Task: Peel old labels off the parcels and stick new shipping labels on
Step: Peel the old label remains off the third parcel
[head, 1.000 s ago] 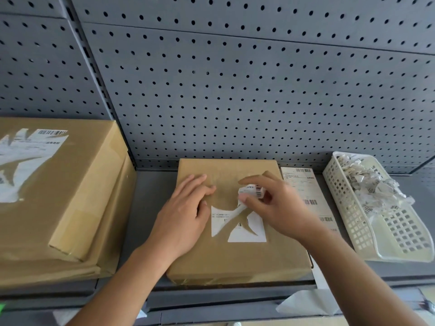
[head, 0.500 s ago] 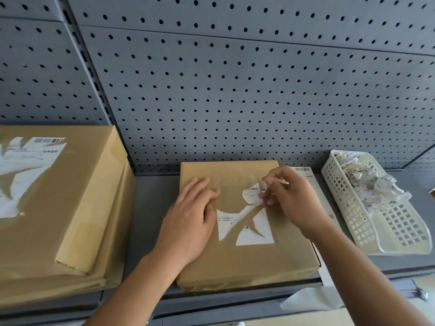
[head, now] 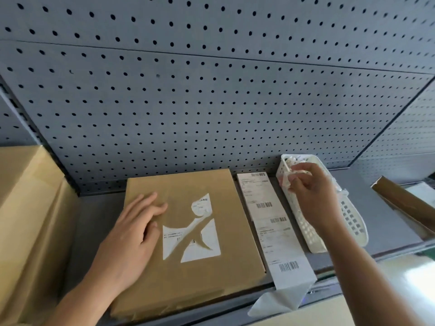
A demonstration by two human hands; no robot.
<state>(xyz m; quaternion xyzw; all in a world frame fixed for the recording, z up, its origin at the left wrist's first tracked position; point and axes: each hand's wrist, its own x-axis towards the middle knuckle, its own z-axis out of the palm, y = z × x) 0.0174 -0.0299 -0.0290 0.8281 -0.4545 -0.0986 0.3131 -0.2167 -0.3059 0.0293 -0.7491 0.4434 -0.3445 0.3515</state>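
A flat brown parcel [head: 188, 274] lies on the grey shelf in front of me. Torn white remnants of its old label [head: 202, 245] still stick to its top. My left hand [head: 131, 236] rests flat on the parcel's left part, fingers straight. My right hand [head: 313, 191] is over the white plastic basket [head: 353, 229] to the right and pinches a torn scrap of label [head: 286, 182] at its fingertips. A strip of new shipping labels [head: 270, 222] lies between parcel and basket, its end hanging over the shelf edge.
A large brown box [head: 26, 220] stands at the left, close to the parcel. Grey pegboard [head: 211, 102] forms the back wall. Another brown package [head: 407, 203] shows at the far right. The basket holds crumpled label scraps, mostly hidden by my hand.
My right hand tore a piece off the old label and carried it right, to above the basket. My view turned right. The left hand stayed on the parcel.
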